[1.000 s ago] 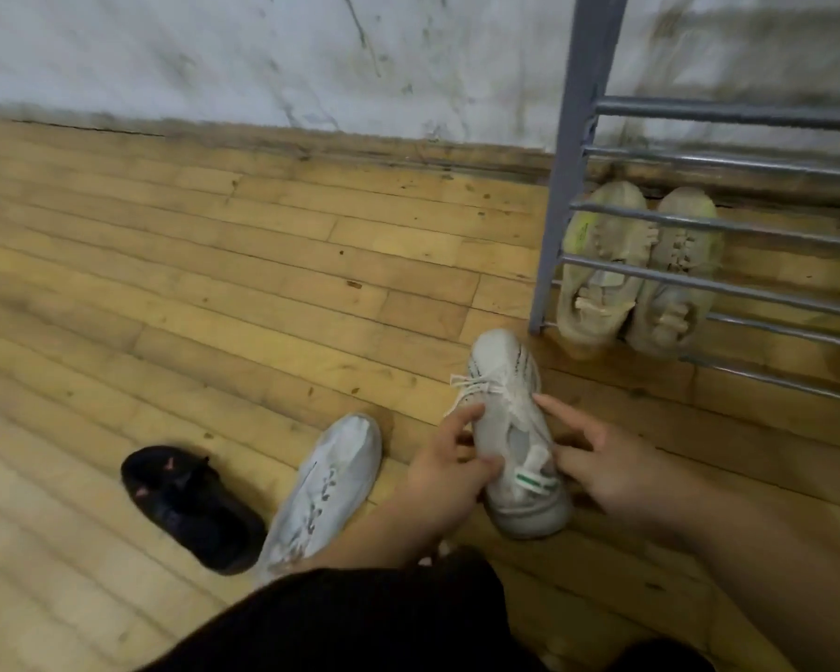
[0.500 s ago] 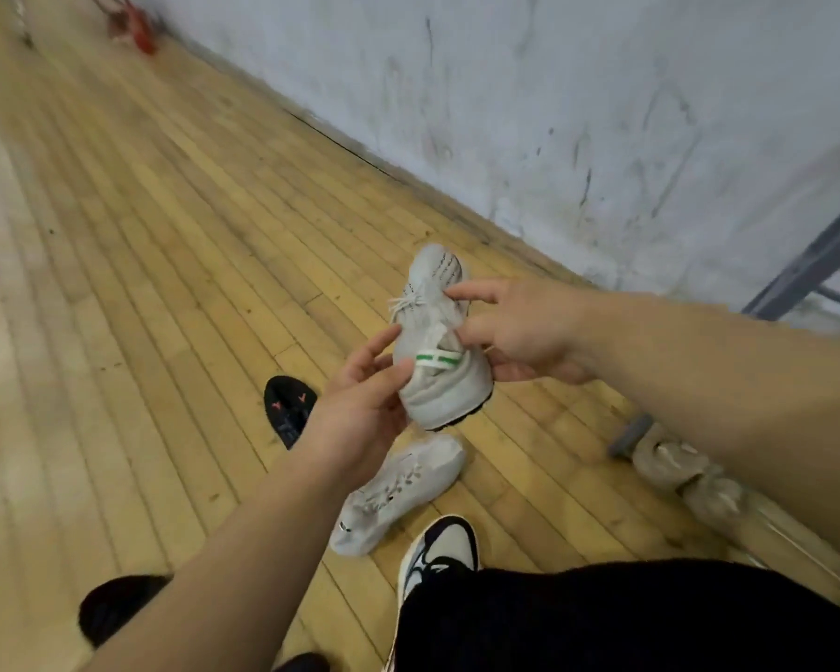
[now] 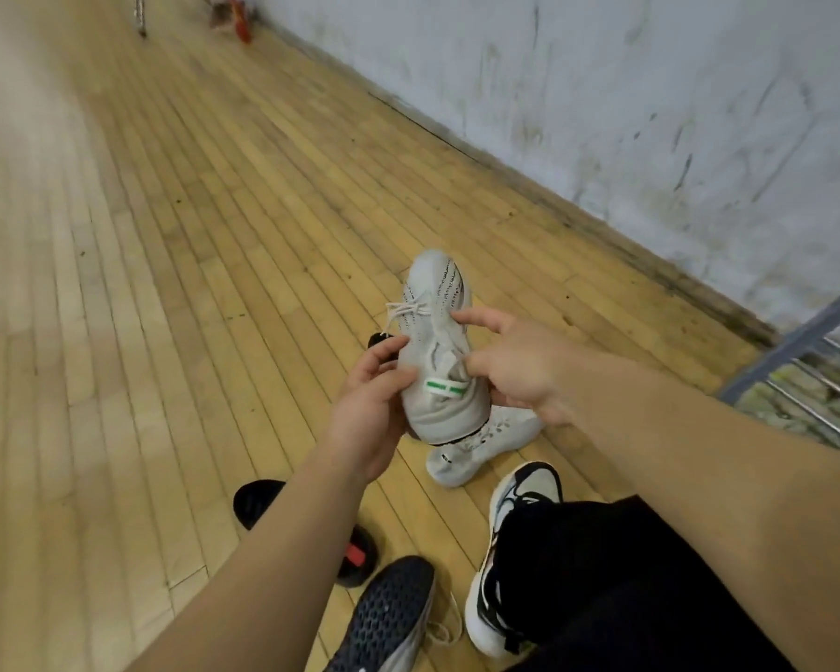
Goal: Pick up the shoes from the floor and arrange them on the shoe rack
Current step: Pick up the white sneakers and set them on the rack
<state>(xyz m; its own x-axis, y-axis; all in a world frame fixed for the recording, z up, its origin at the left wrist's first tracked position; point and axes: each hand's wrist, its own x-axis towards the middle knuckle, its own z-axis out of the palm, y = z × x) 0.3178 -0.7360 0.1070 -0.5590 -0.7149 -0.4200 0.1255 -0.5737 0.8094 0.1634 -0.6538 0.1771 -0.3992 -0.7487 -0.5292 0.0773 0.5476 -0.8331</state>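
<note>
A white knit sneaker (image 3: 438, 341) with a green heel tab is held up above the wooden floor, toe pointing away. My left hand (image 3: 369, 395) grips its left side near the collar. My right hand (image 3: 510, 366) pinches its right side and tongue. Under it, its white mate (image 3: 481, 443) lies on the floor. The grey metal shoe rack (image 3: 806, 361) shows at the right edge, with pale shoes blurred behind its bars.
A black shoe with a red mark (image 3: 355, 550) and a dark shoe lying sole up (image 3: 389, 618) sit on the floor near me. I wear a black-and-white sneaker (image 3: 515, 526). Another black shoe (image 3: 381, 339) peeks out behind the held sneaker. A scuffed white wall (image 3: 651, 114) runs along the right.
The sneaker has come up off the floor in both hands. My view has swung left, so the rack has slid to the right edge and more shoes near my feet show.
</note>
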